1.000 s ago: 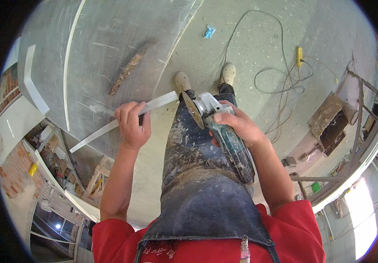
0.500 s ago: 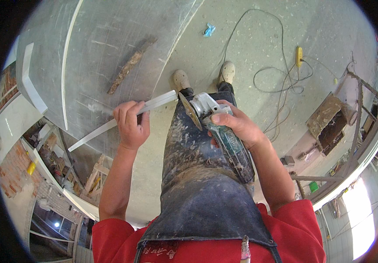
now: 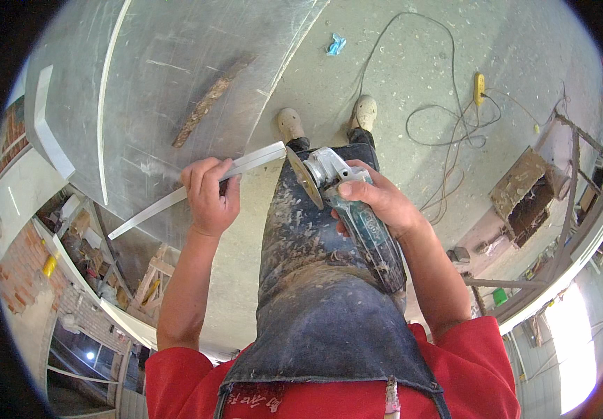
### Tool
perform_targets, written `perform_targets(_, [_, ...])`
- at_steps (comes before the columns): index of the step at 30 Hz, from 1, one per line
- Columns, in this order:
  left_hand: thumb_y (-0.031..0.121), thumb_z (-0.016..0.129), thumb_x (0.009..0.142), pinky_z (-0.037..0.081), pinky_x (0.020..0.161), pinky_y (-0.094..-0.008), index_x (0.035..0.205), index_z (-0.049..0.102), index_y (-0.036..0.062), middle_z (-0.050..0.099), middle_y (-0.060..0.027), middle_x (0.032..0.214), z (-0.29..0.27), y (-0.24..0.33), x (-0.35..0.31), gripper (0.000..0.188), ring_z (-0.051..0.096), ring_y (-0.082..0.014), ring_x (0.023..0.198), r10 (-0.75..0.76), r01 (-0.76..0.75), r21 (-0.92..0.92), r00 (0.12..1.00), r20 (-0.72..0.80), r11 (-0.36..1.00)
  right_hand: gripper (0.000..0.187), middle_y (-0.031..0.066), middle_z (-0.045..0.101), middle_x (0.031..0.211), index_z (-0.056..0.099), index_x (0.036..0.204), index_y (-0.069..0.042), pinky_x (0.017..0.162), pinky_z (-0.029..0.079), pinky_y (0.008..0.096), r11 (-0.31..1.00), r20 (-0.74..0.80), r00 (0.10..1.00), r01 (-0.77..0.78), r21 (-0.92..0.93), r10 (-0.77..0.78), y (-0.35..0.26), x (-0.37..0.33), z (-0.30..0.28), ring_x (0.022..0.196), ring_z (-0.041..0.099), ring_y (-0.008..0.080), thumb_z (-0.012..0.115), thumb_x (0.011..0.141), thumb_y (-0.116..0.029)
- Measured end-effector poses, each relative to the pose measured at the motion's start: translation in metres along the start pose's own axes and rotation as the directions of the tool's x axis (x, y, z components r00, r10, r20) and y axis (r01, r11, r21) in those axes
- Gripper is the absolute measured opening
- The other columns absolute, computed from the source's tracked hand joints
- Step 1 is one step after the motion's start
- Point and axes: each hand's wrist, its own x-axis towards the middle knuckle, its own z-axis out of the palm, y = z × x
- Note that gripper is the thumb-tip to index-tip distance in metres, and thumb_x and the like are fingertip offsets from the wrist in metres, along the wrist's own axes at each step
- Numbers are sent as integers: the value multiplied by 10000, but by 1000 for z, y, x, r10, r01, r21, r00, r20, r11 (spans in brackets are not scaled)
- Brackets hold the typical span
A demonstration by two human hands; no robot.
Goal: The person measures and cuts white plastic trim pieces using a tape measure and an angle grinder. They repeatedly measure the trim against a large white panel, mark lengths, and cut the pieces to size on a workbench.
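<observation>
My left hand (image 3: 211, 195) is closed around a long, pale, straight strip (image 3: 155, 209), whose far-left end slants down over the grey sheet-topped table. Its right end reaches the rim of a cutting disc (image 3: 303, 178); whether the two touch I cannot tell. That disc sits on a teal and grey angle grinder (image 3: 364, 223), which my right hand (image 3: 382, 199) grips near its metal head, thumb on top. The grinder's body points back toward my dusty dark apron (image 3: 322, 321).
On the grey table (image 3: 155, 84) lie a rough brown stick (image 3: 211, 98) and a thin white strip (image 3: 102, 105). A dark cable (image 3: 448, 42) loops over the floor by a yellow power strip (image 3: 479, 89). A crusted box (image 3: 521, 192) stands at right, a crumpled blue scrap (image 3: 336, 45) ahead.
Almost nothing differs. The strip's right end has shifted very slightly right, closer to the disc's rim; both hands keep their grip.
</observation>
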Motion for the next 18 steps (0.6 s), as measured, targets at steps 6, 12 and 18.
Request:
perform_targets(6, [57,789,808,446,918,-456,1135,672,38,622,-144,1099,0,-2,-1,347,573,-344,1012,21,-21,4,1000,-5,1000,782,136,641,973,445,1426,-4,588,586,349,1000,8,1000,11,-2,-11,-2,3,1,683,682,223,798,847,-391])
perform_targets(12, [54,798,799,449,917,-452,1115,678,38,625,-140,1099,1,-1,0,338,575,-340,1015,32,-32,8,999,-8,999,793,153,632,932,428,1420,-9,587,602,370,999,10,1000,11,-52,-10,-7,10,0,658,677,237,784,840,-415])
perform_targets(18, [53,800,800,451,914,-453,1112,678,40,637,-136,1090,1,0,0,335,587,-342,1000,16,-16,4,1000,-5,1000,766,130,637,915,450,1409,-31,594,595,357,996,-3,1000,-13,-89,13,-5,15,-3,674,673,217,790,841,-415])
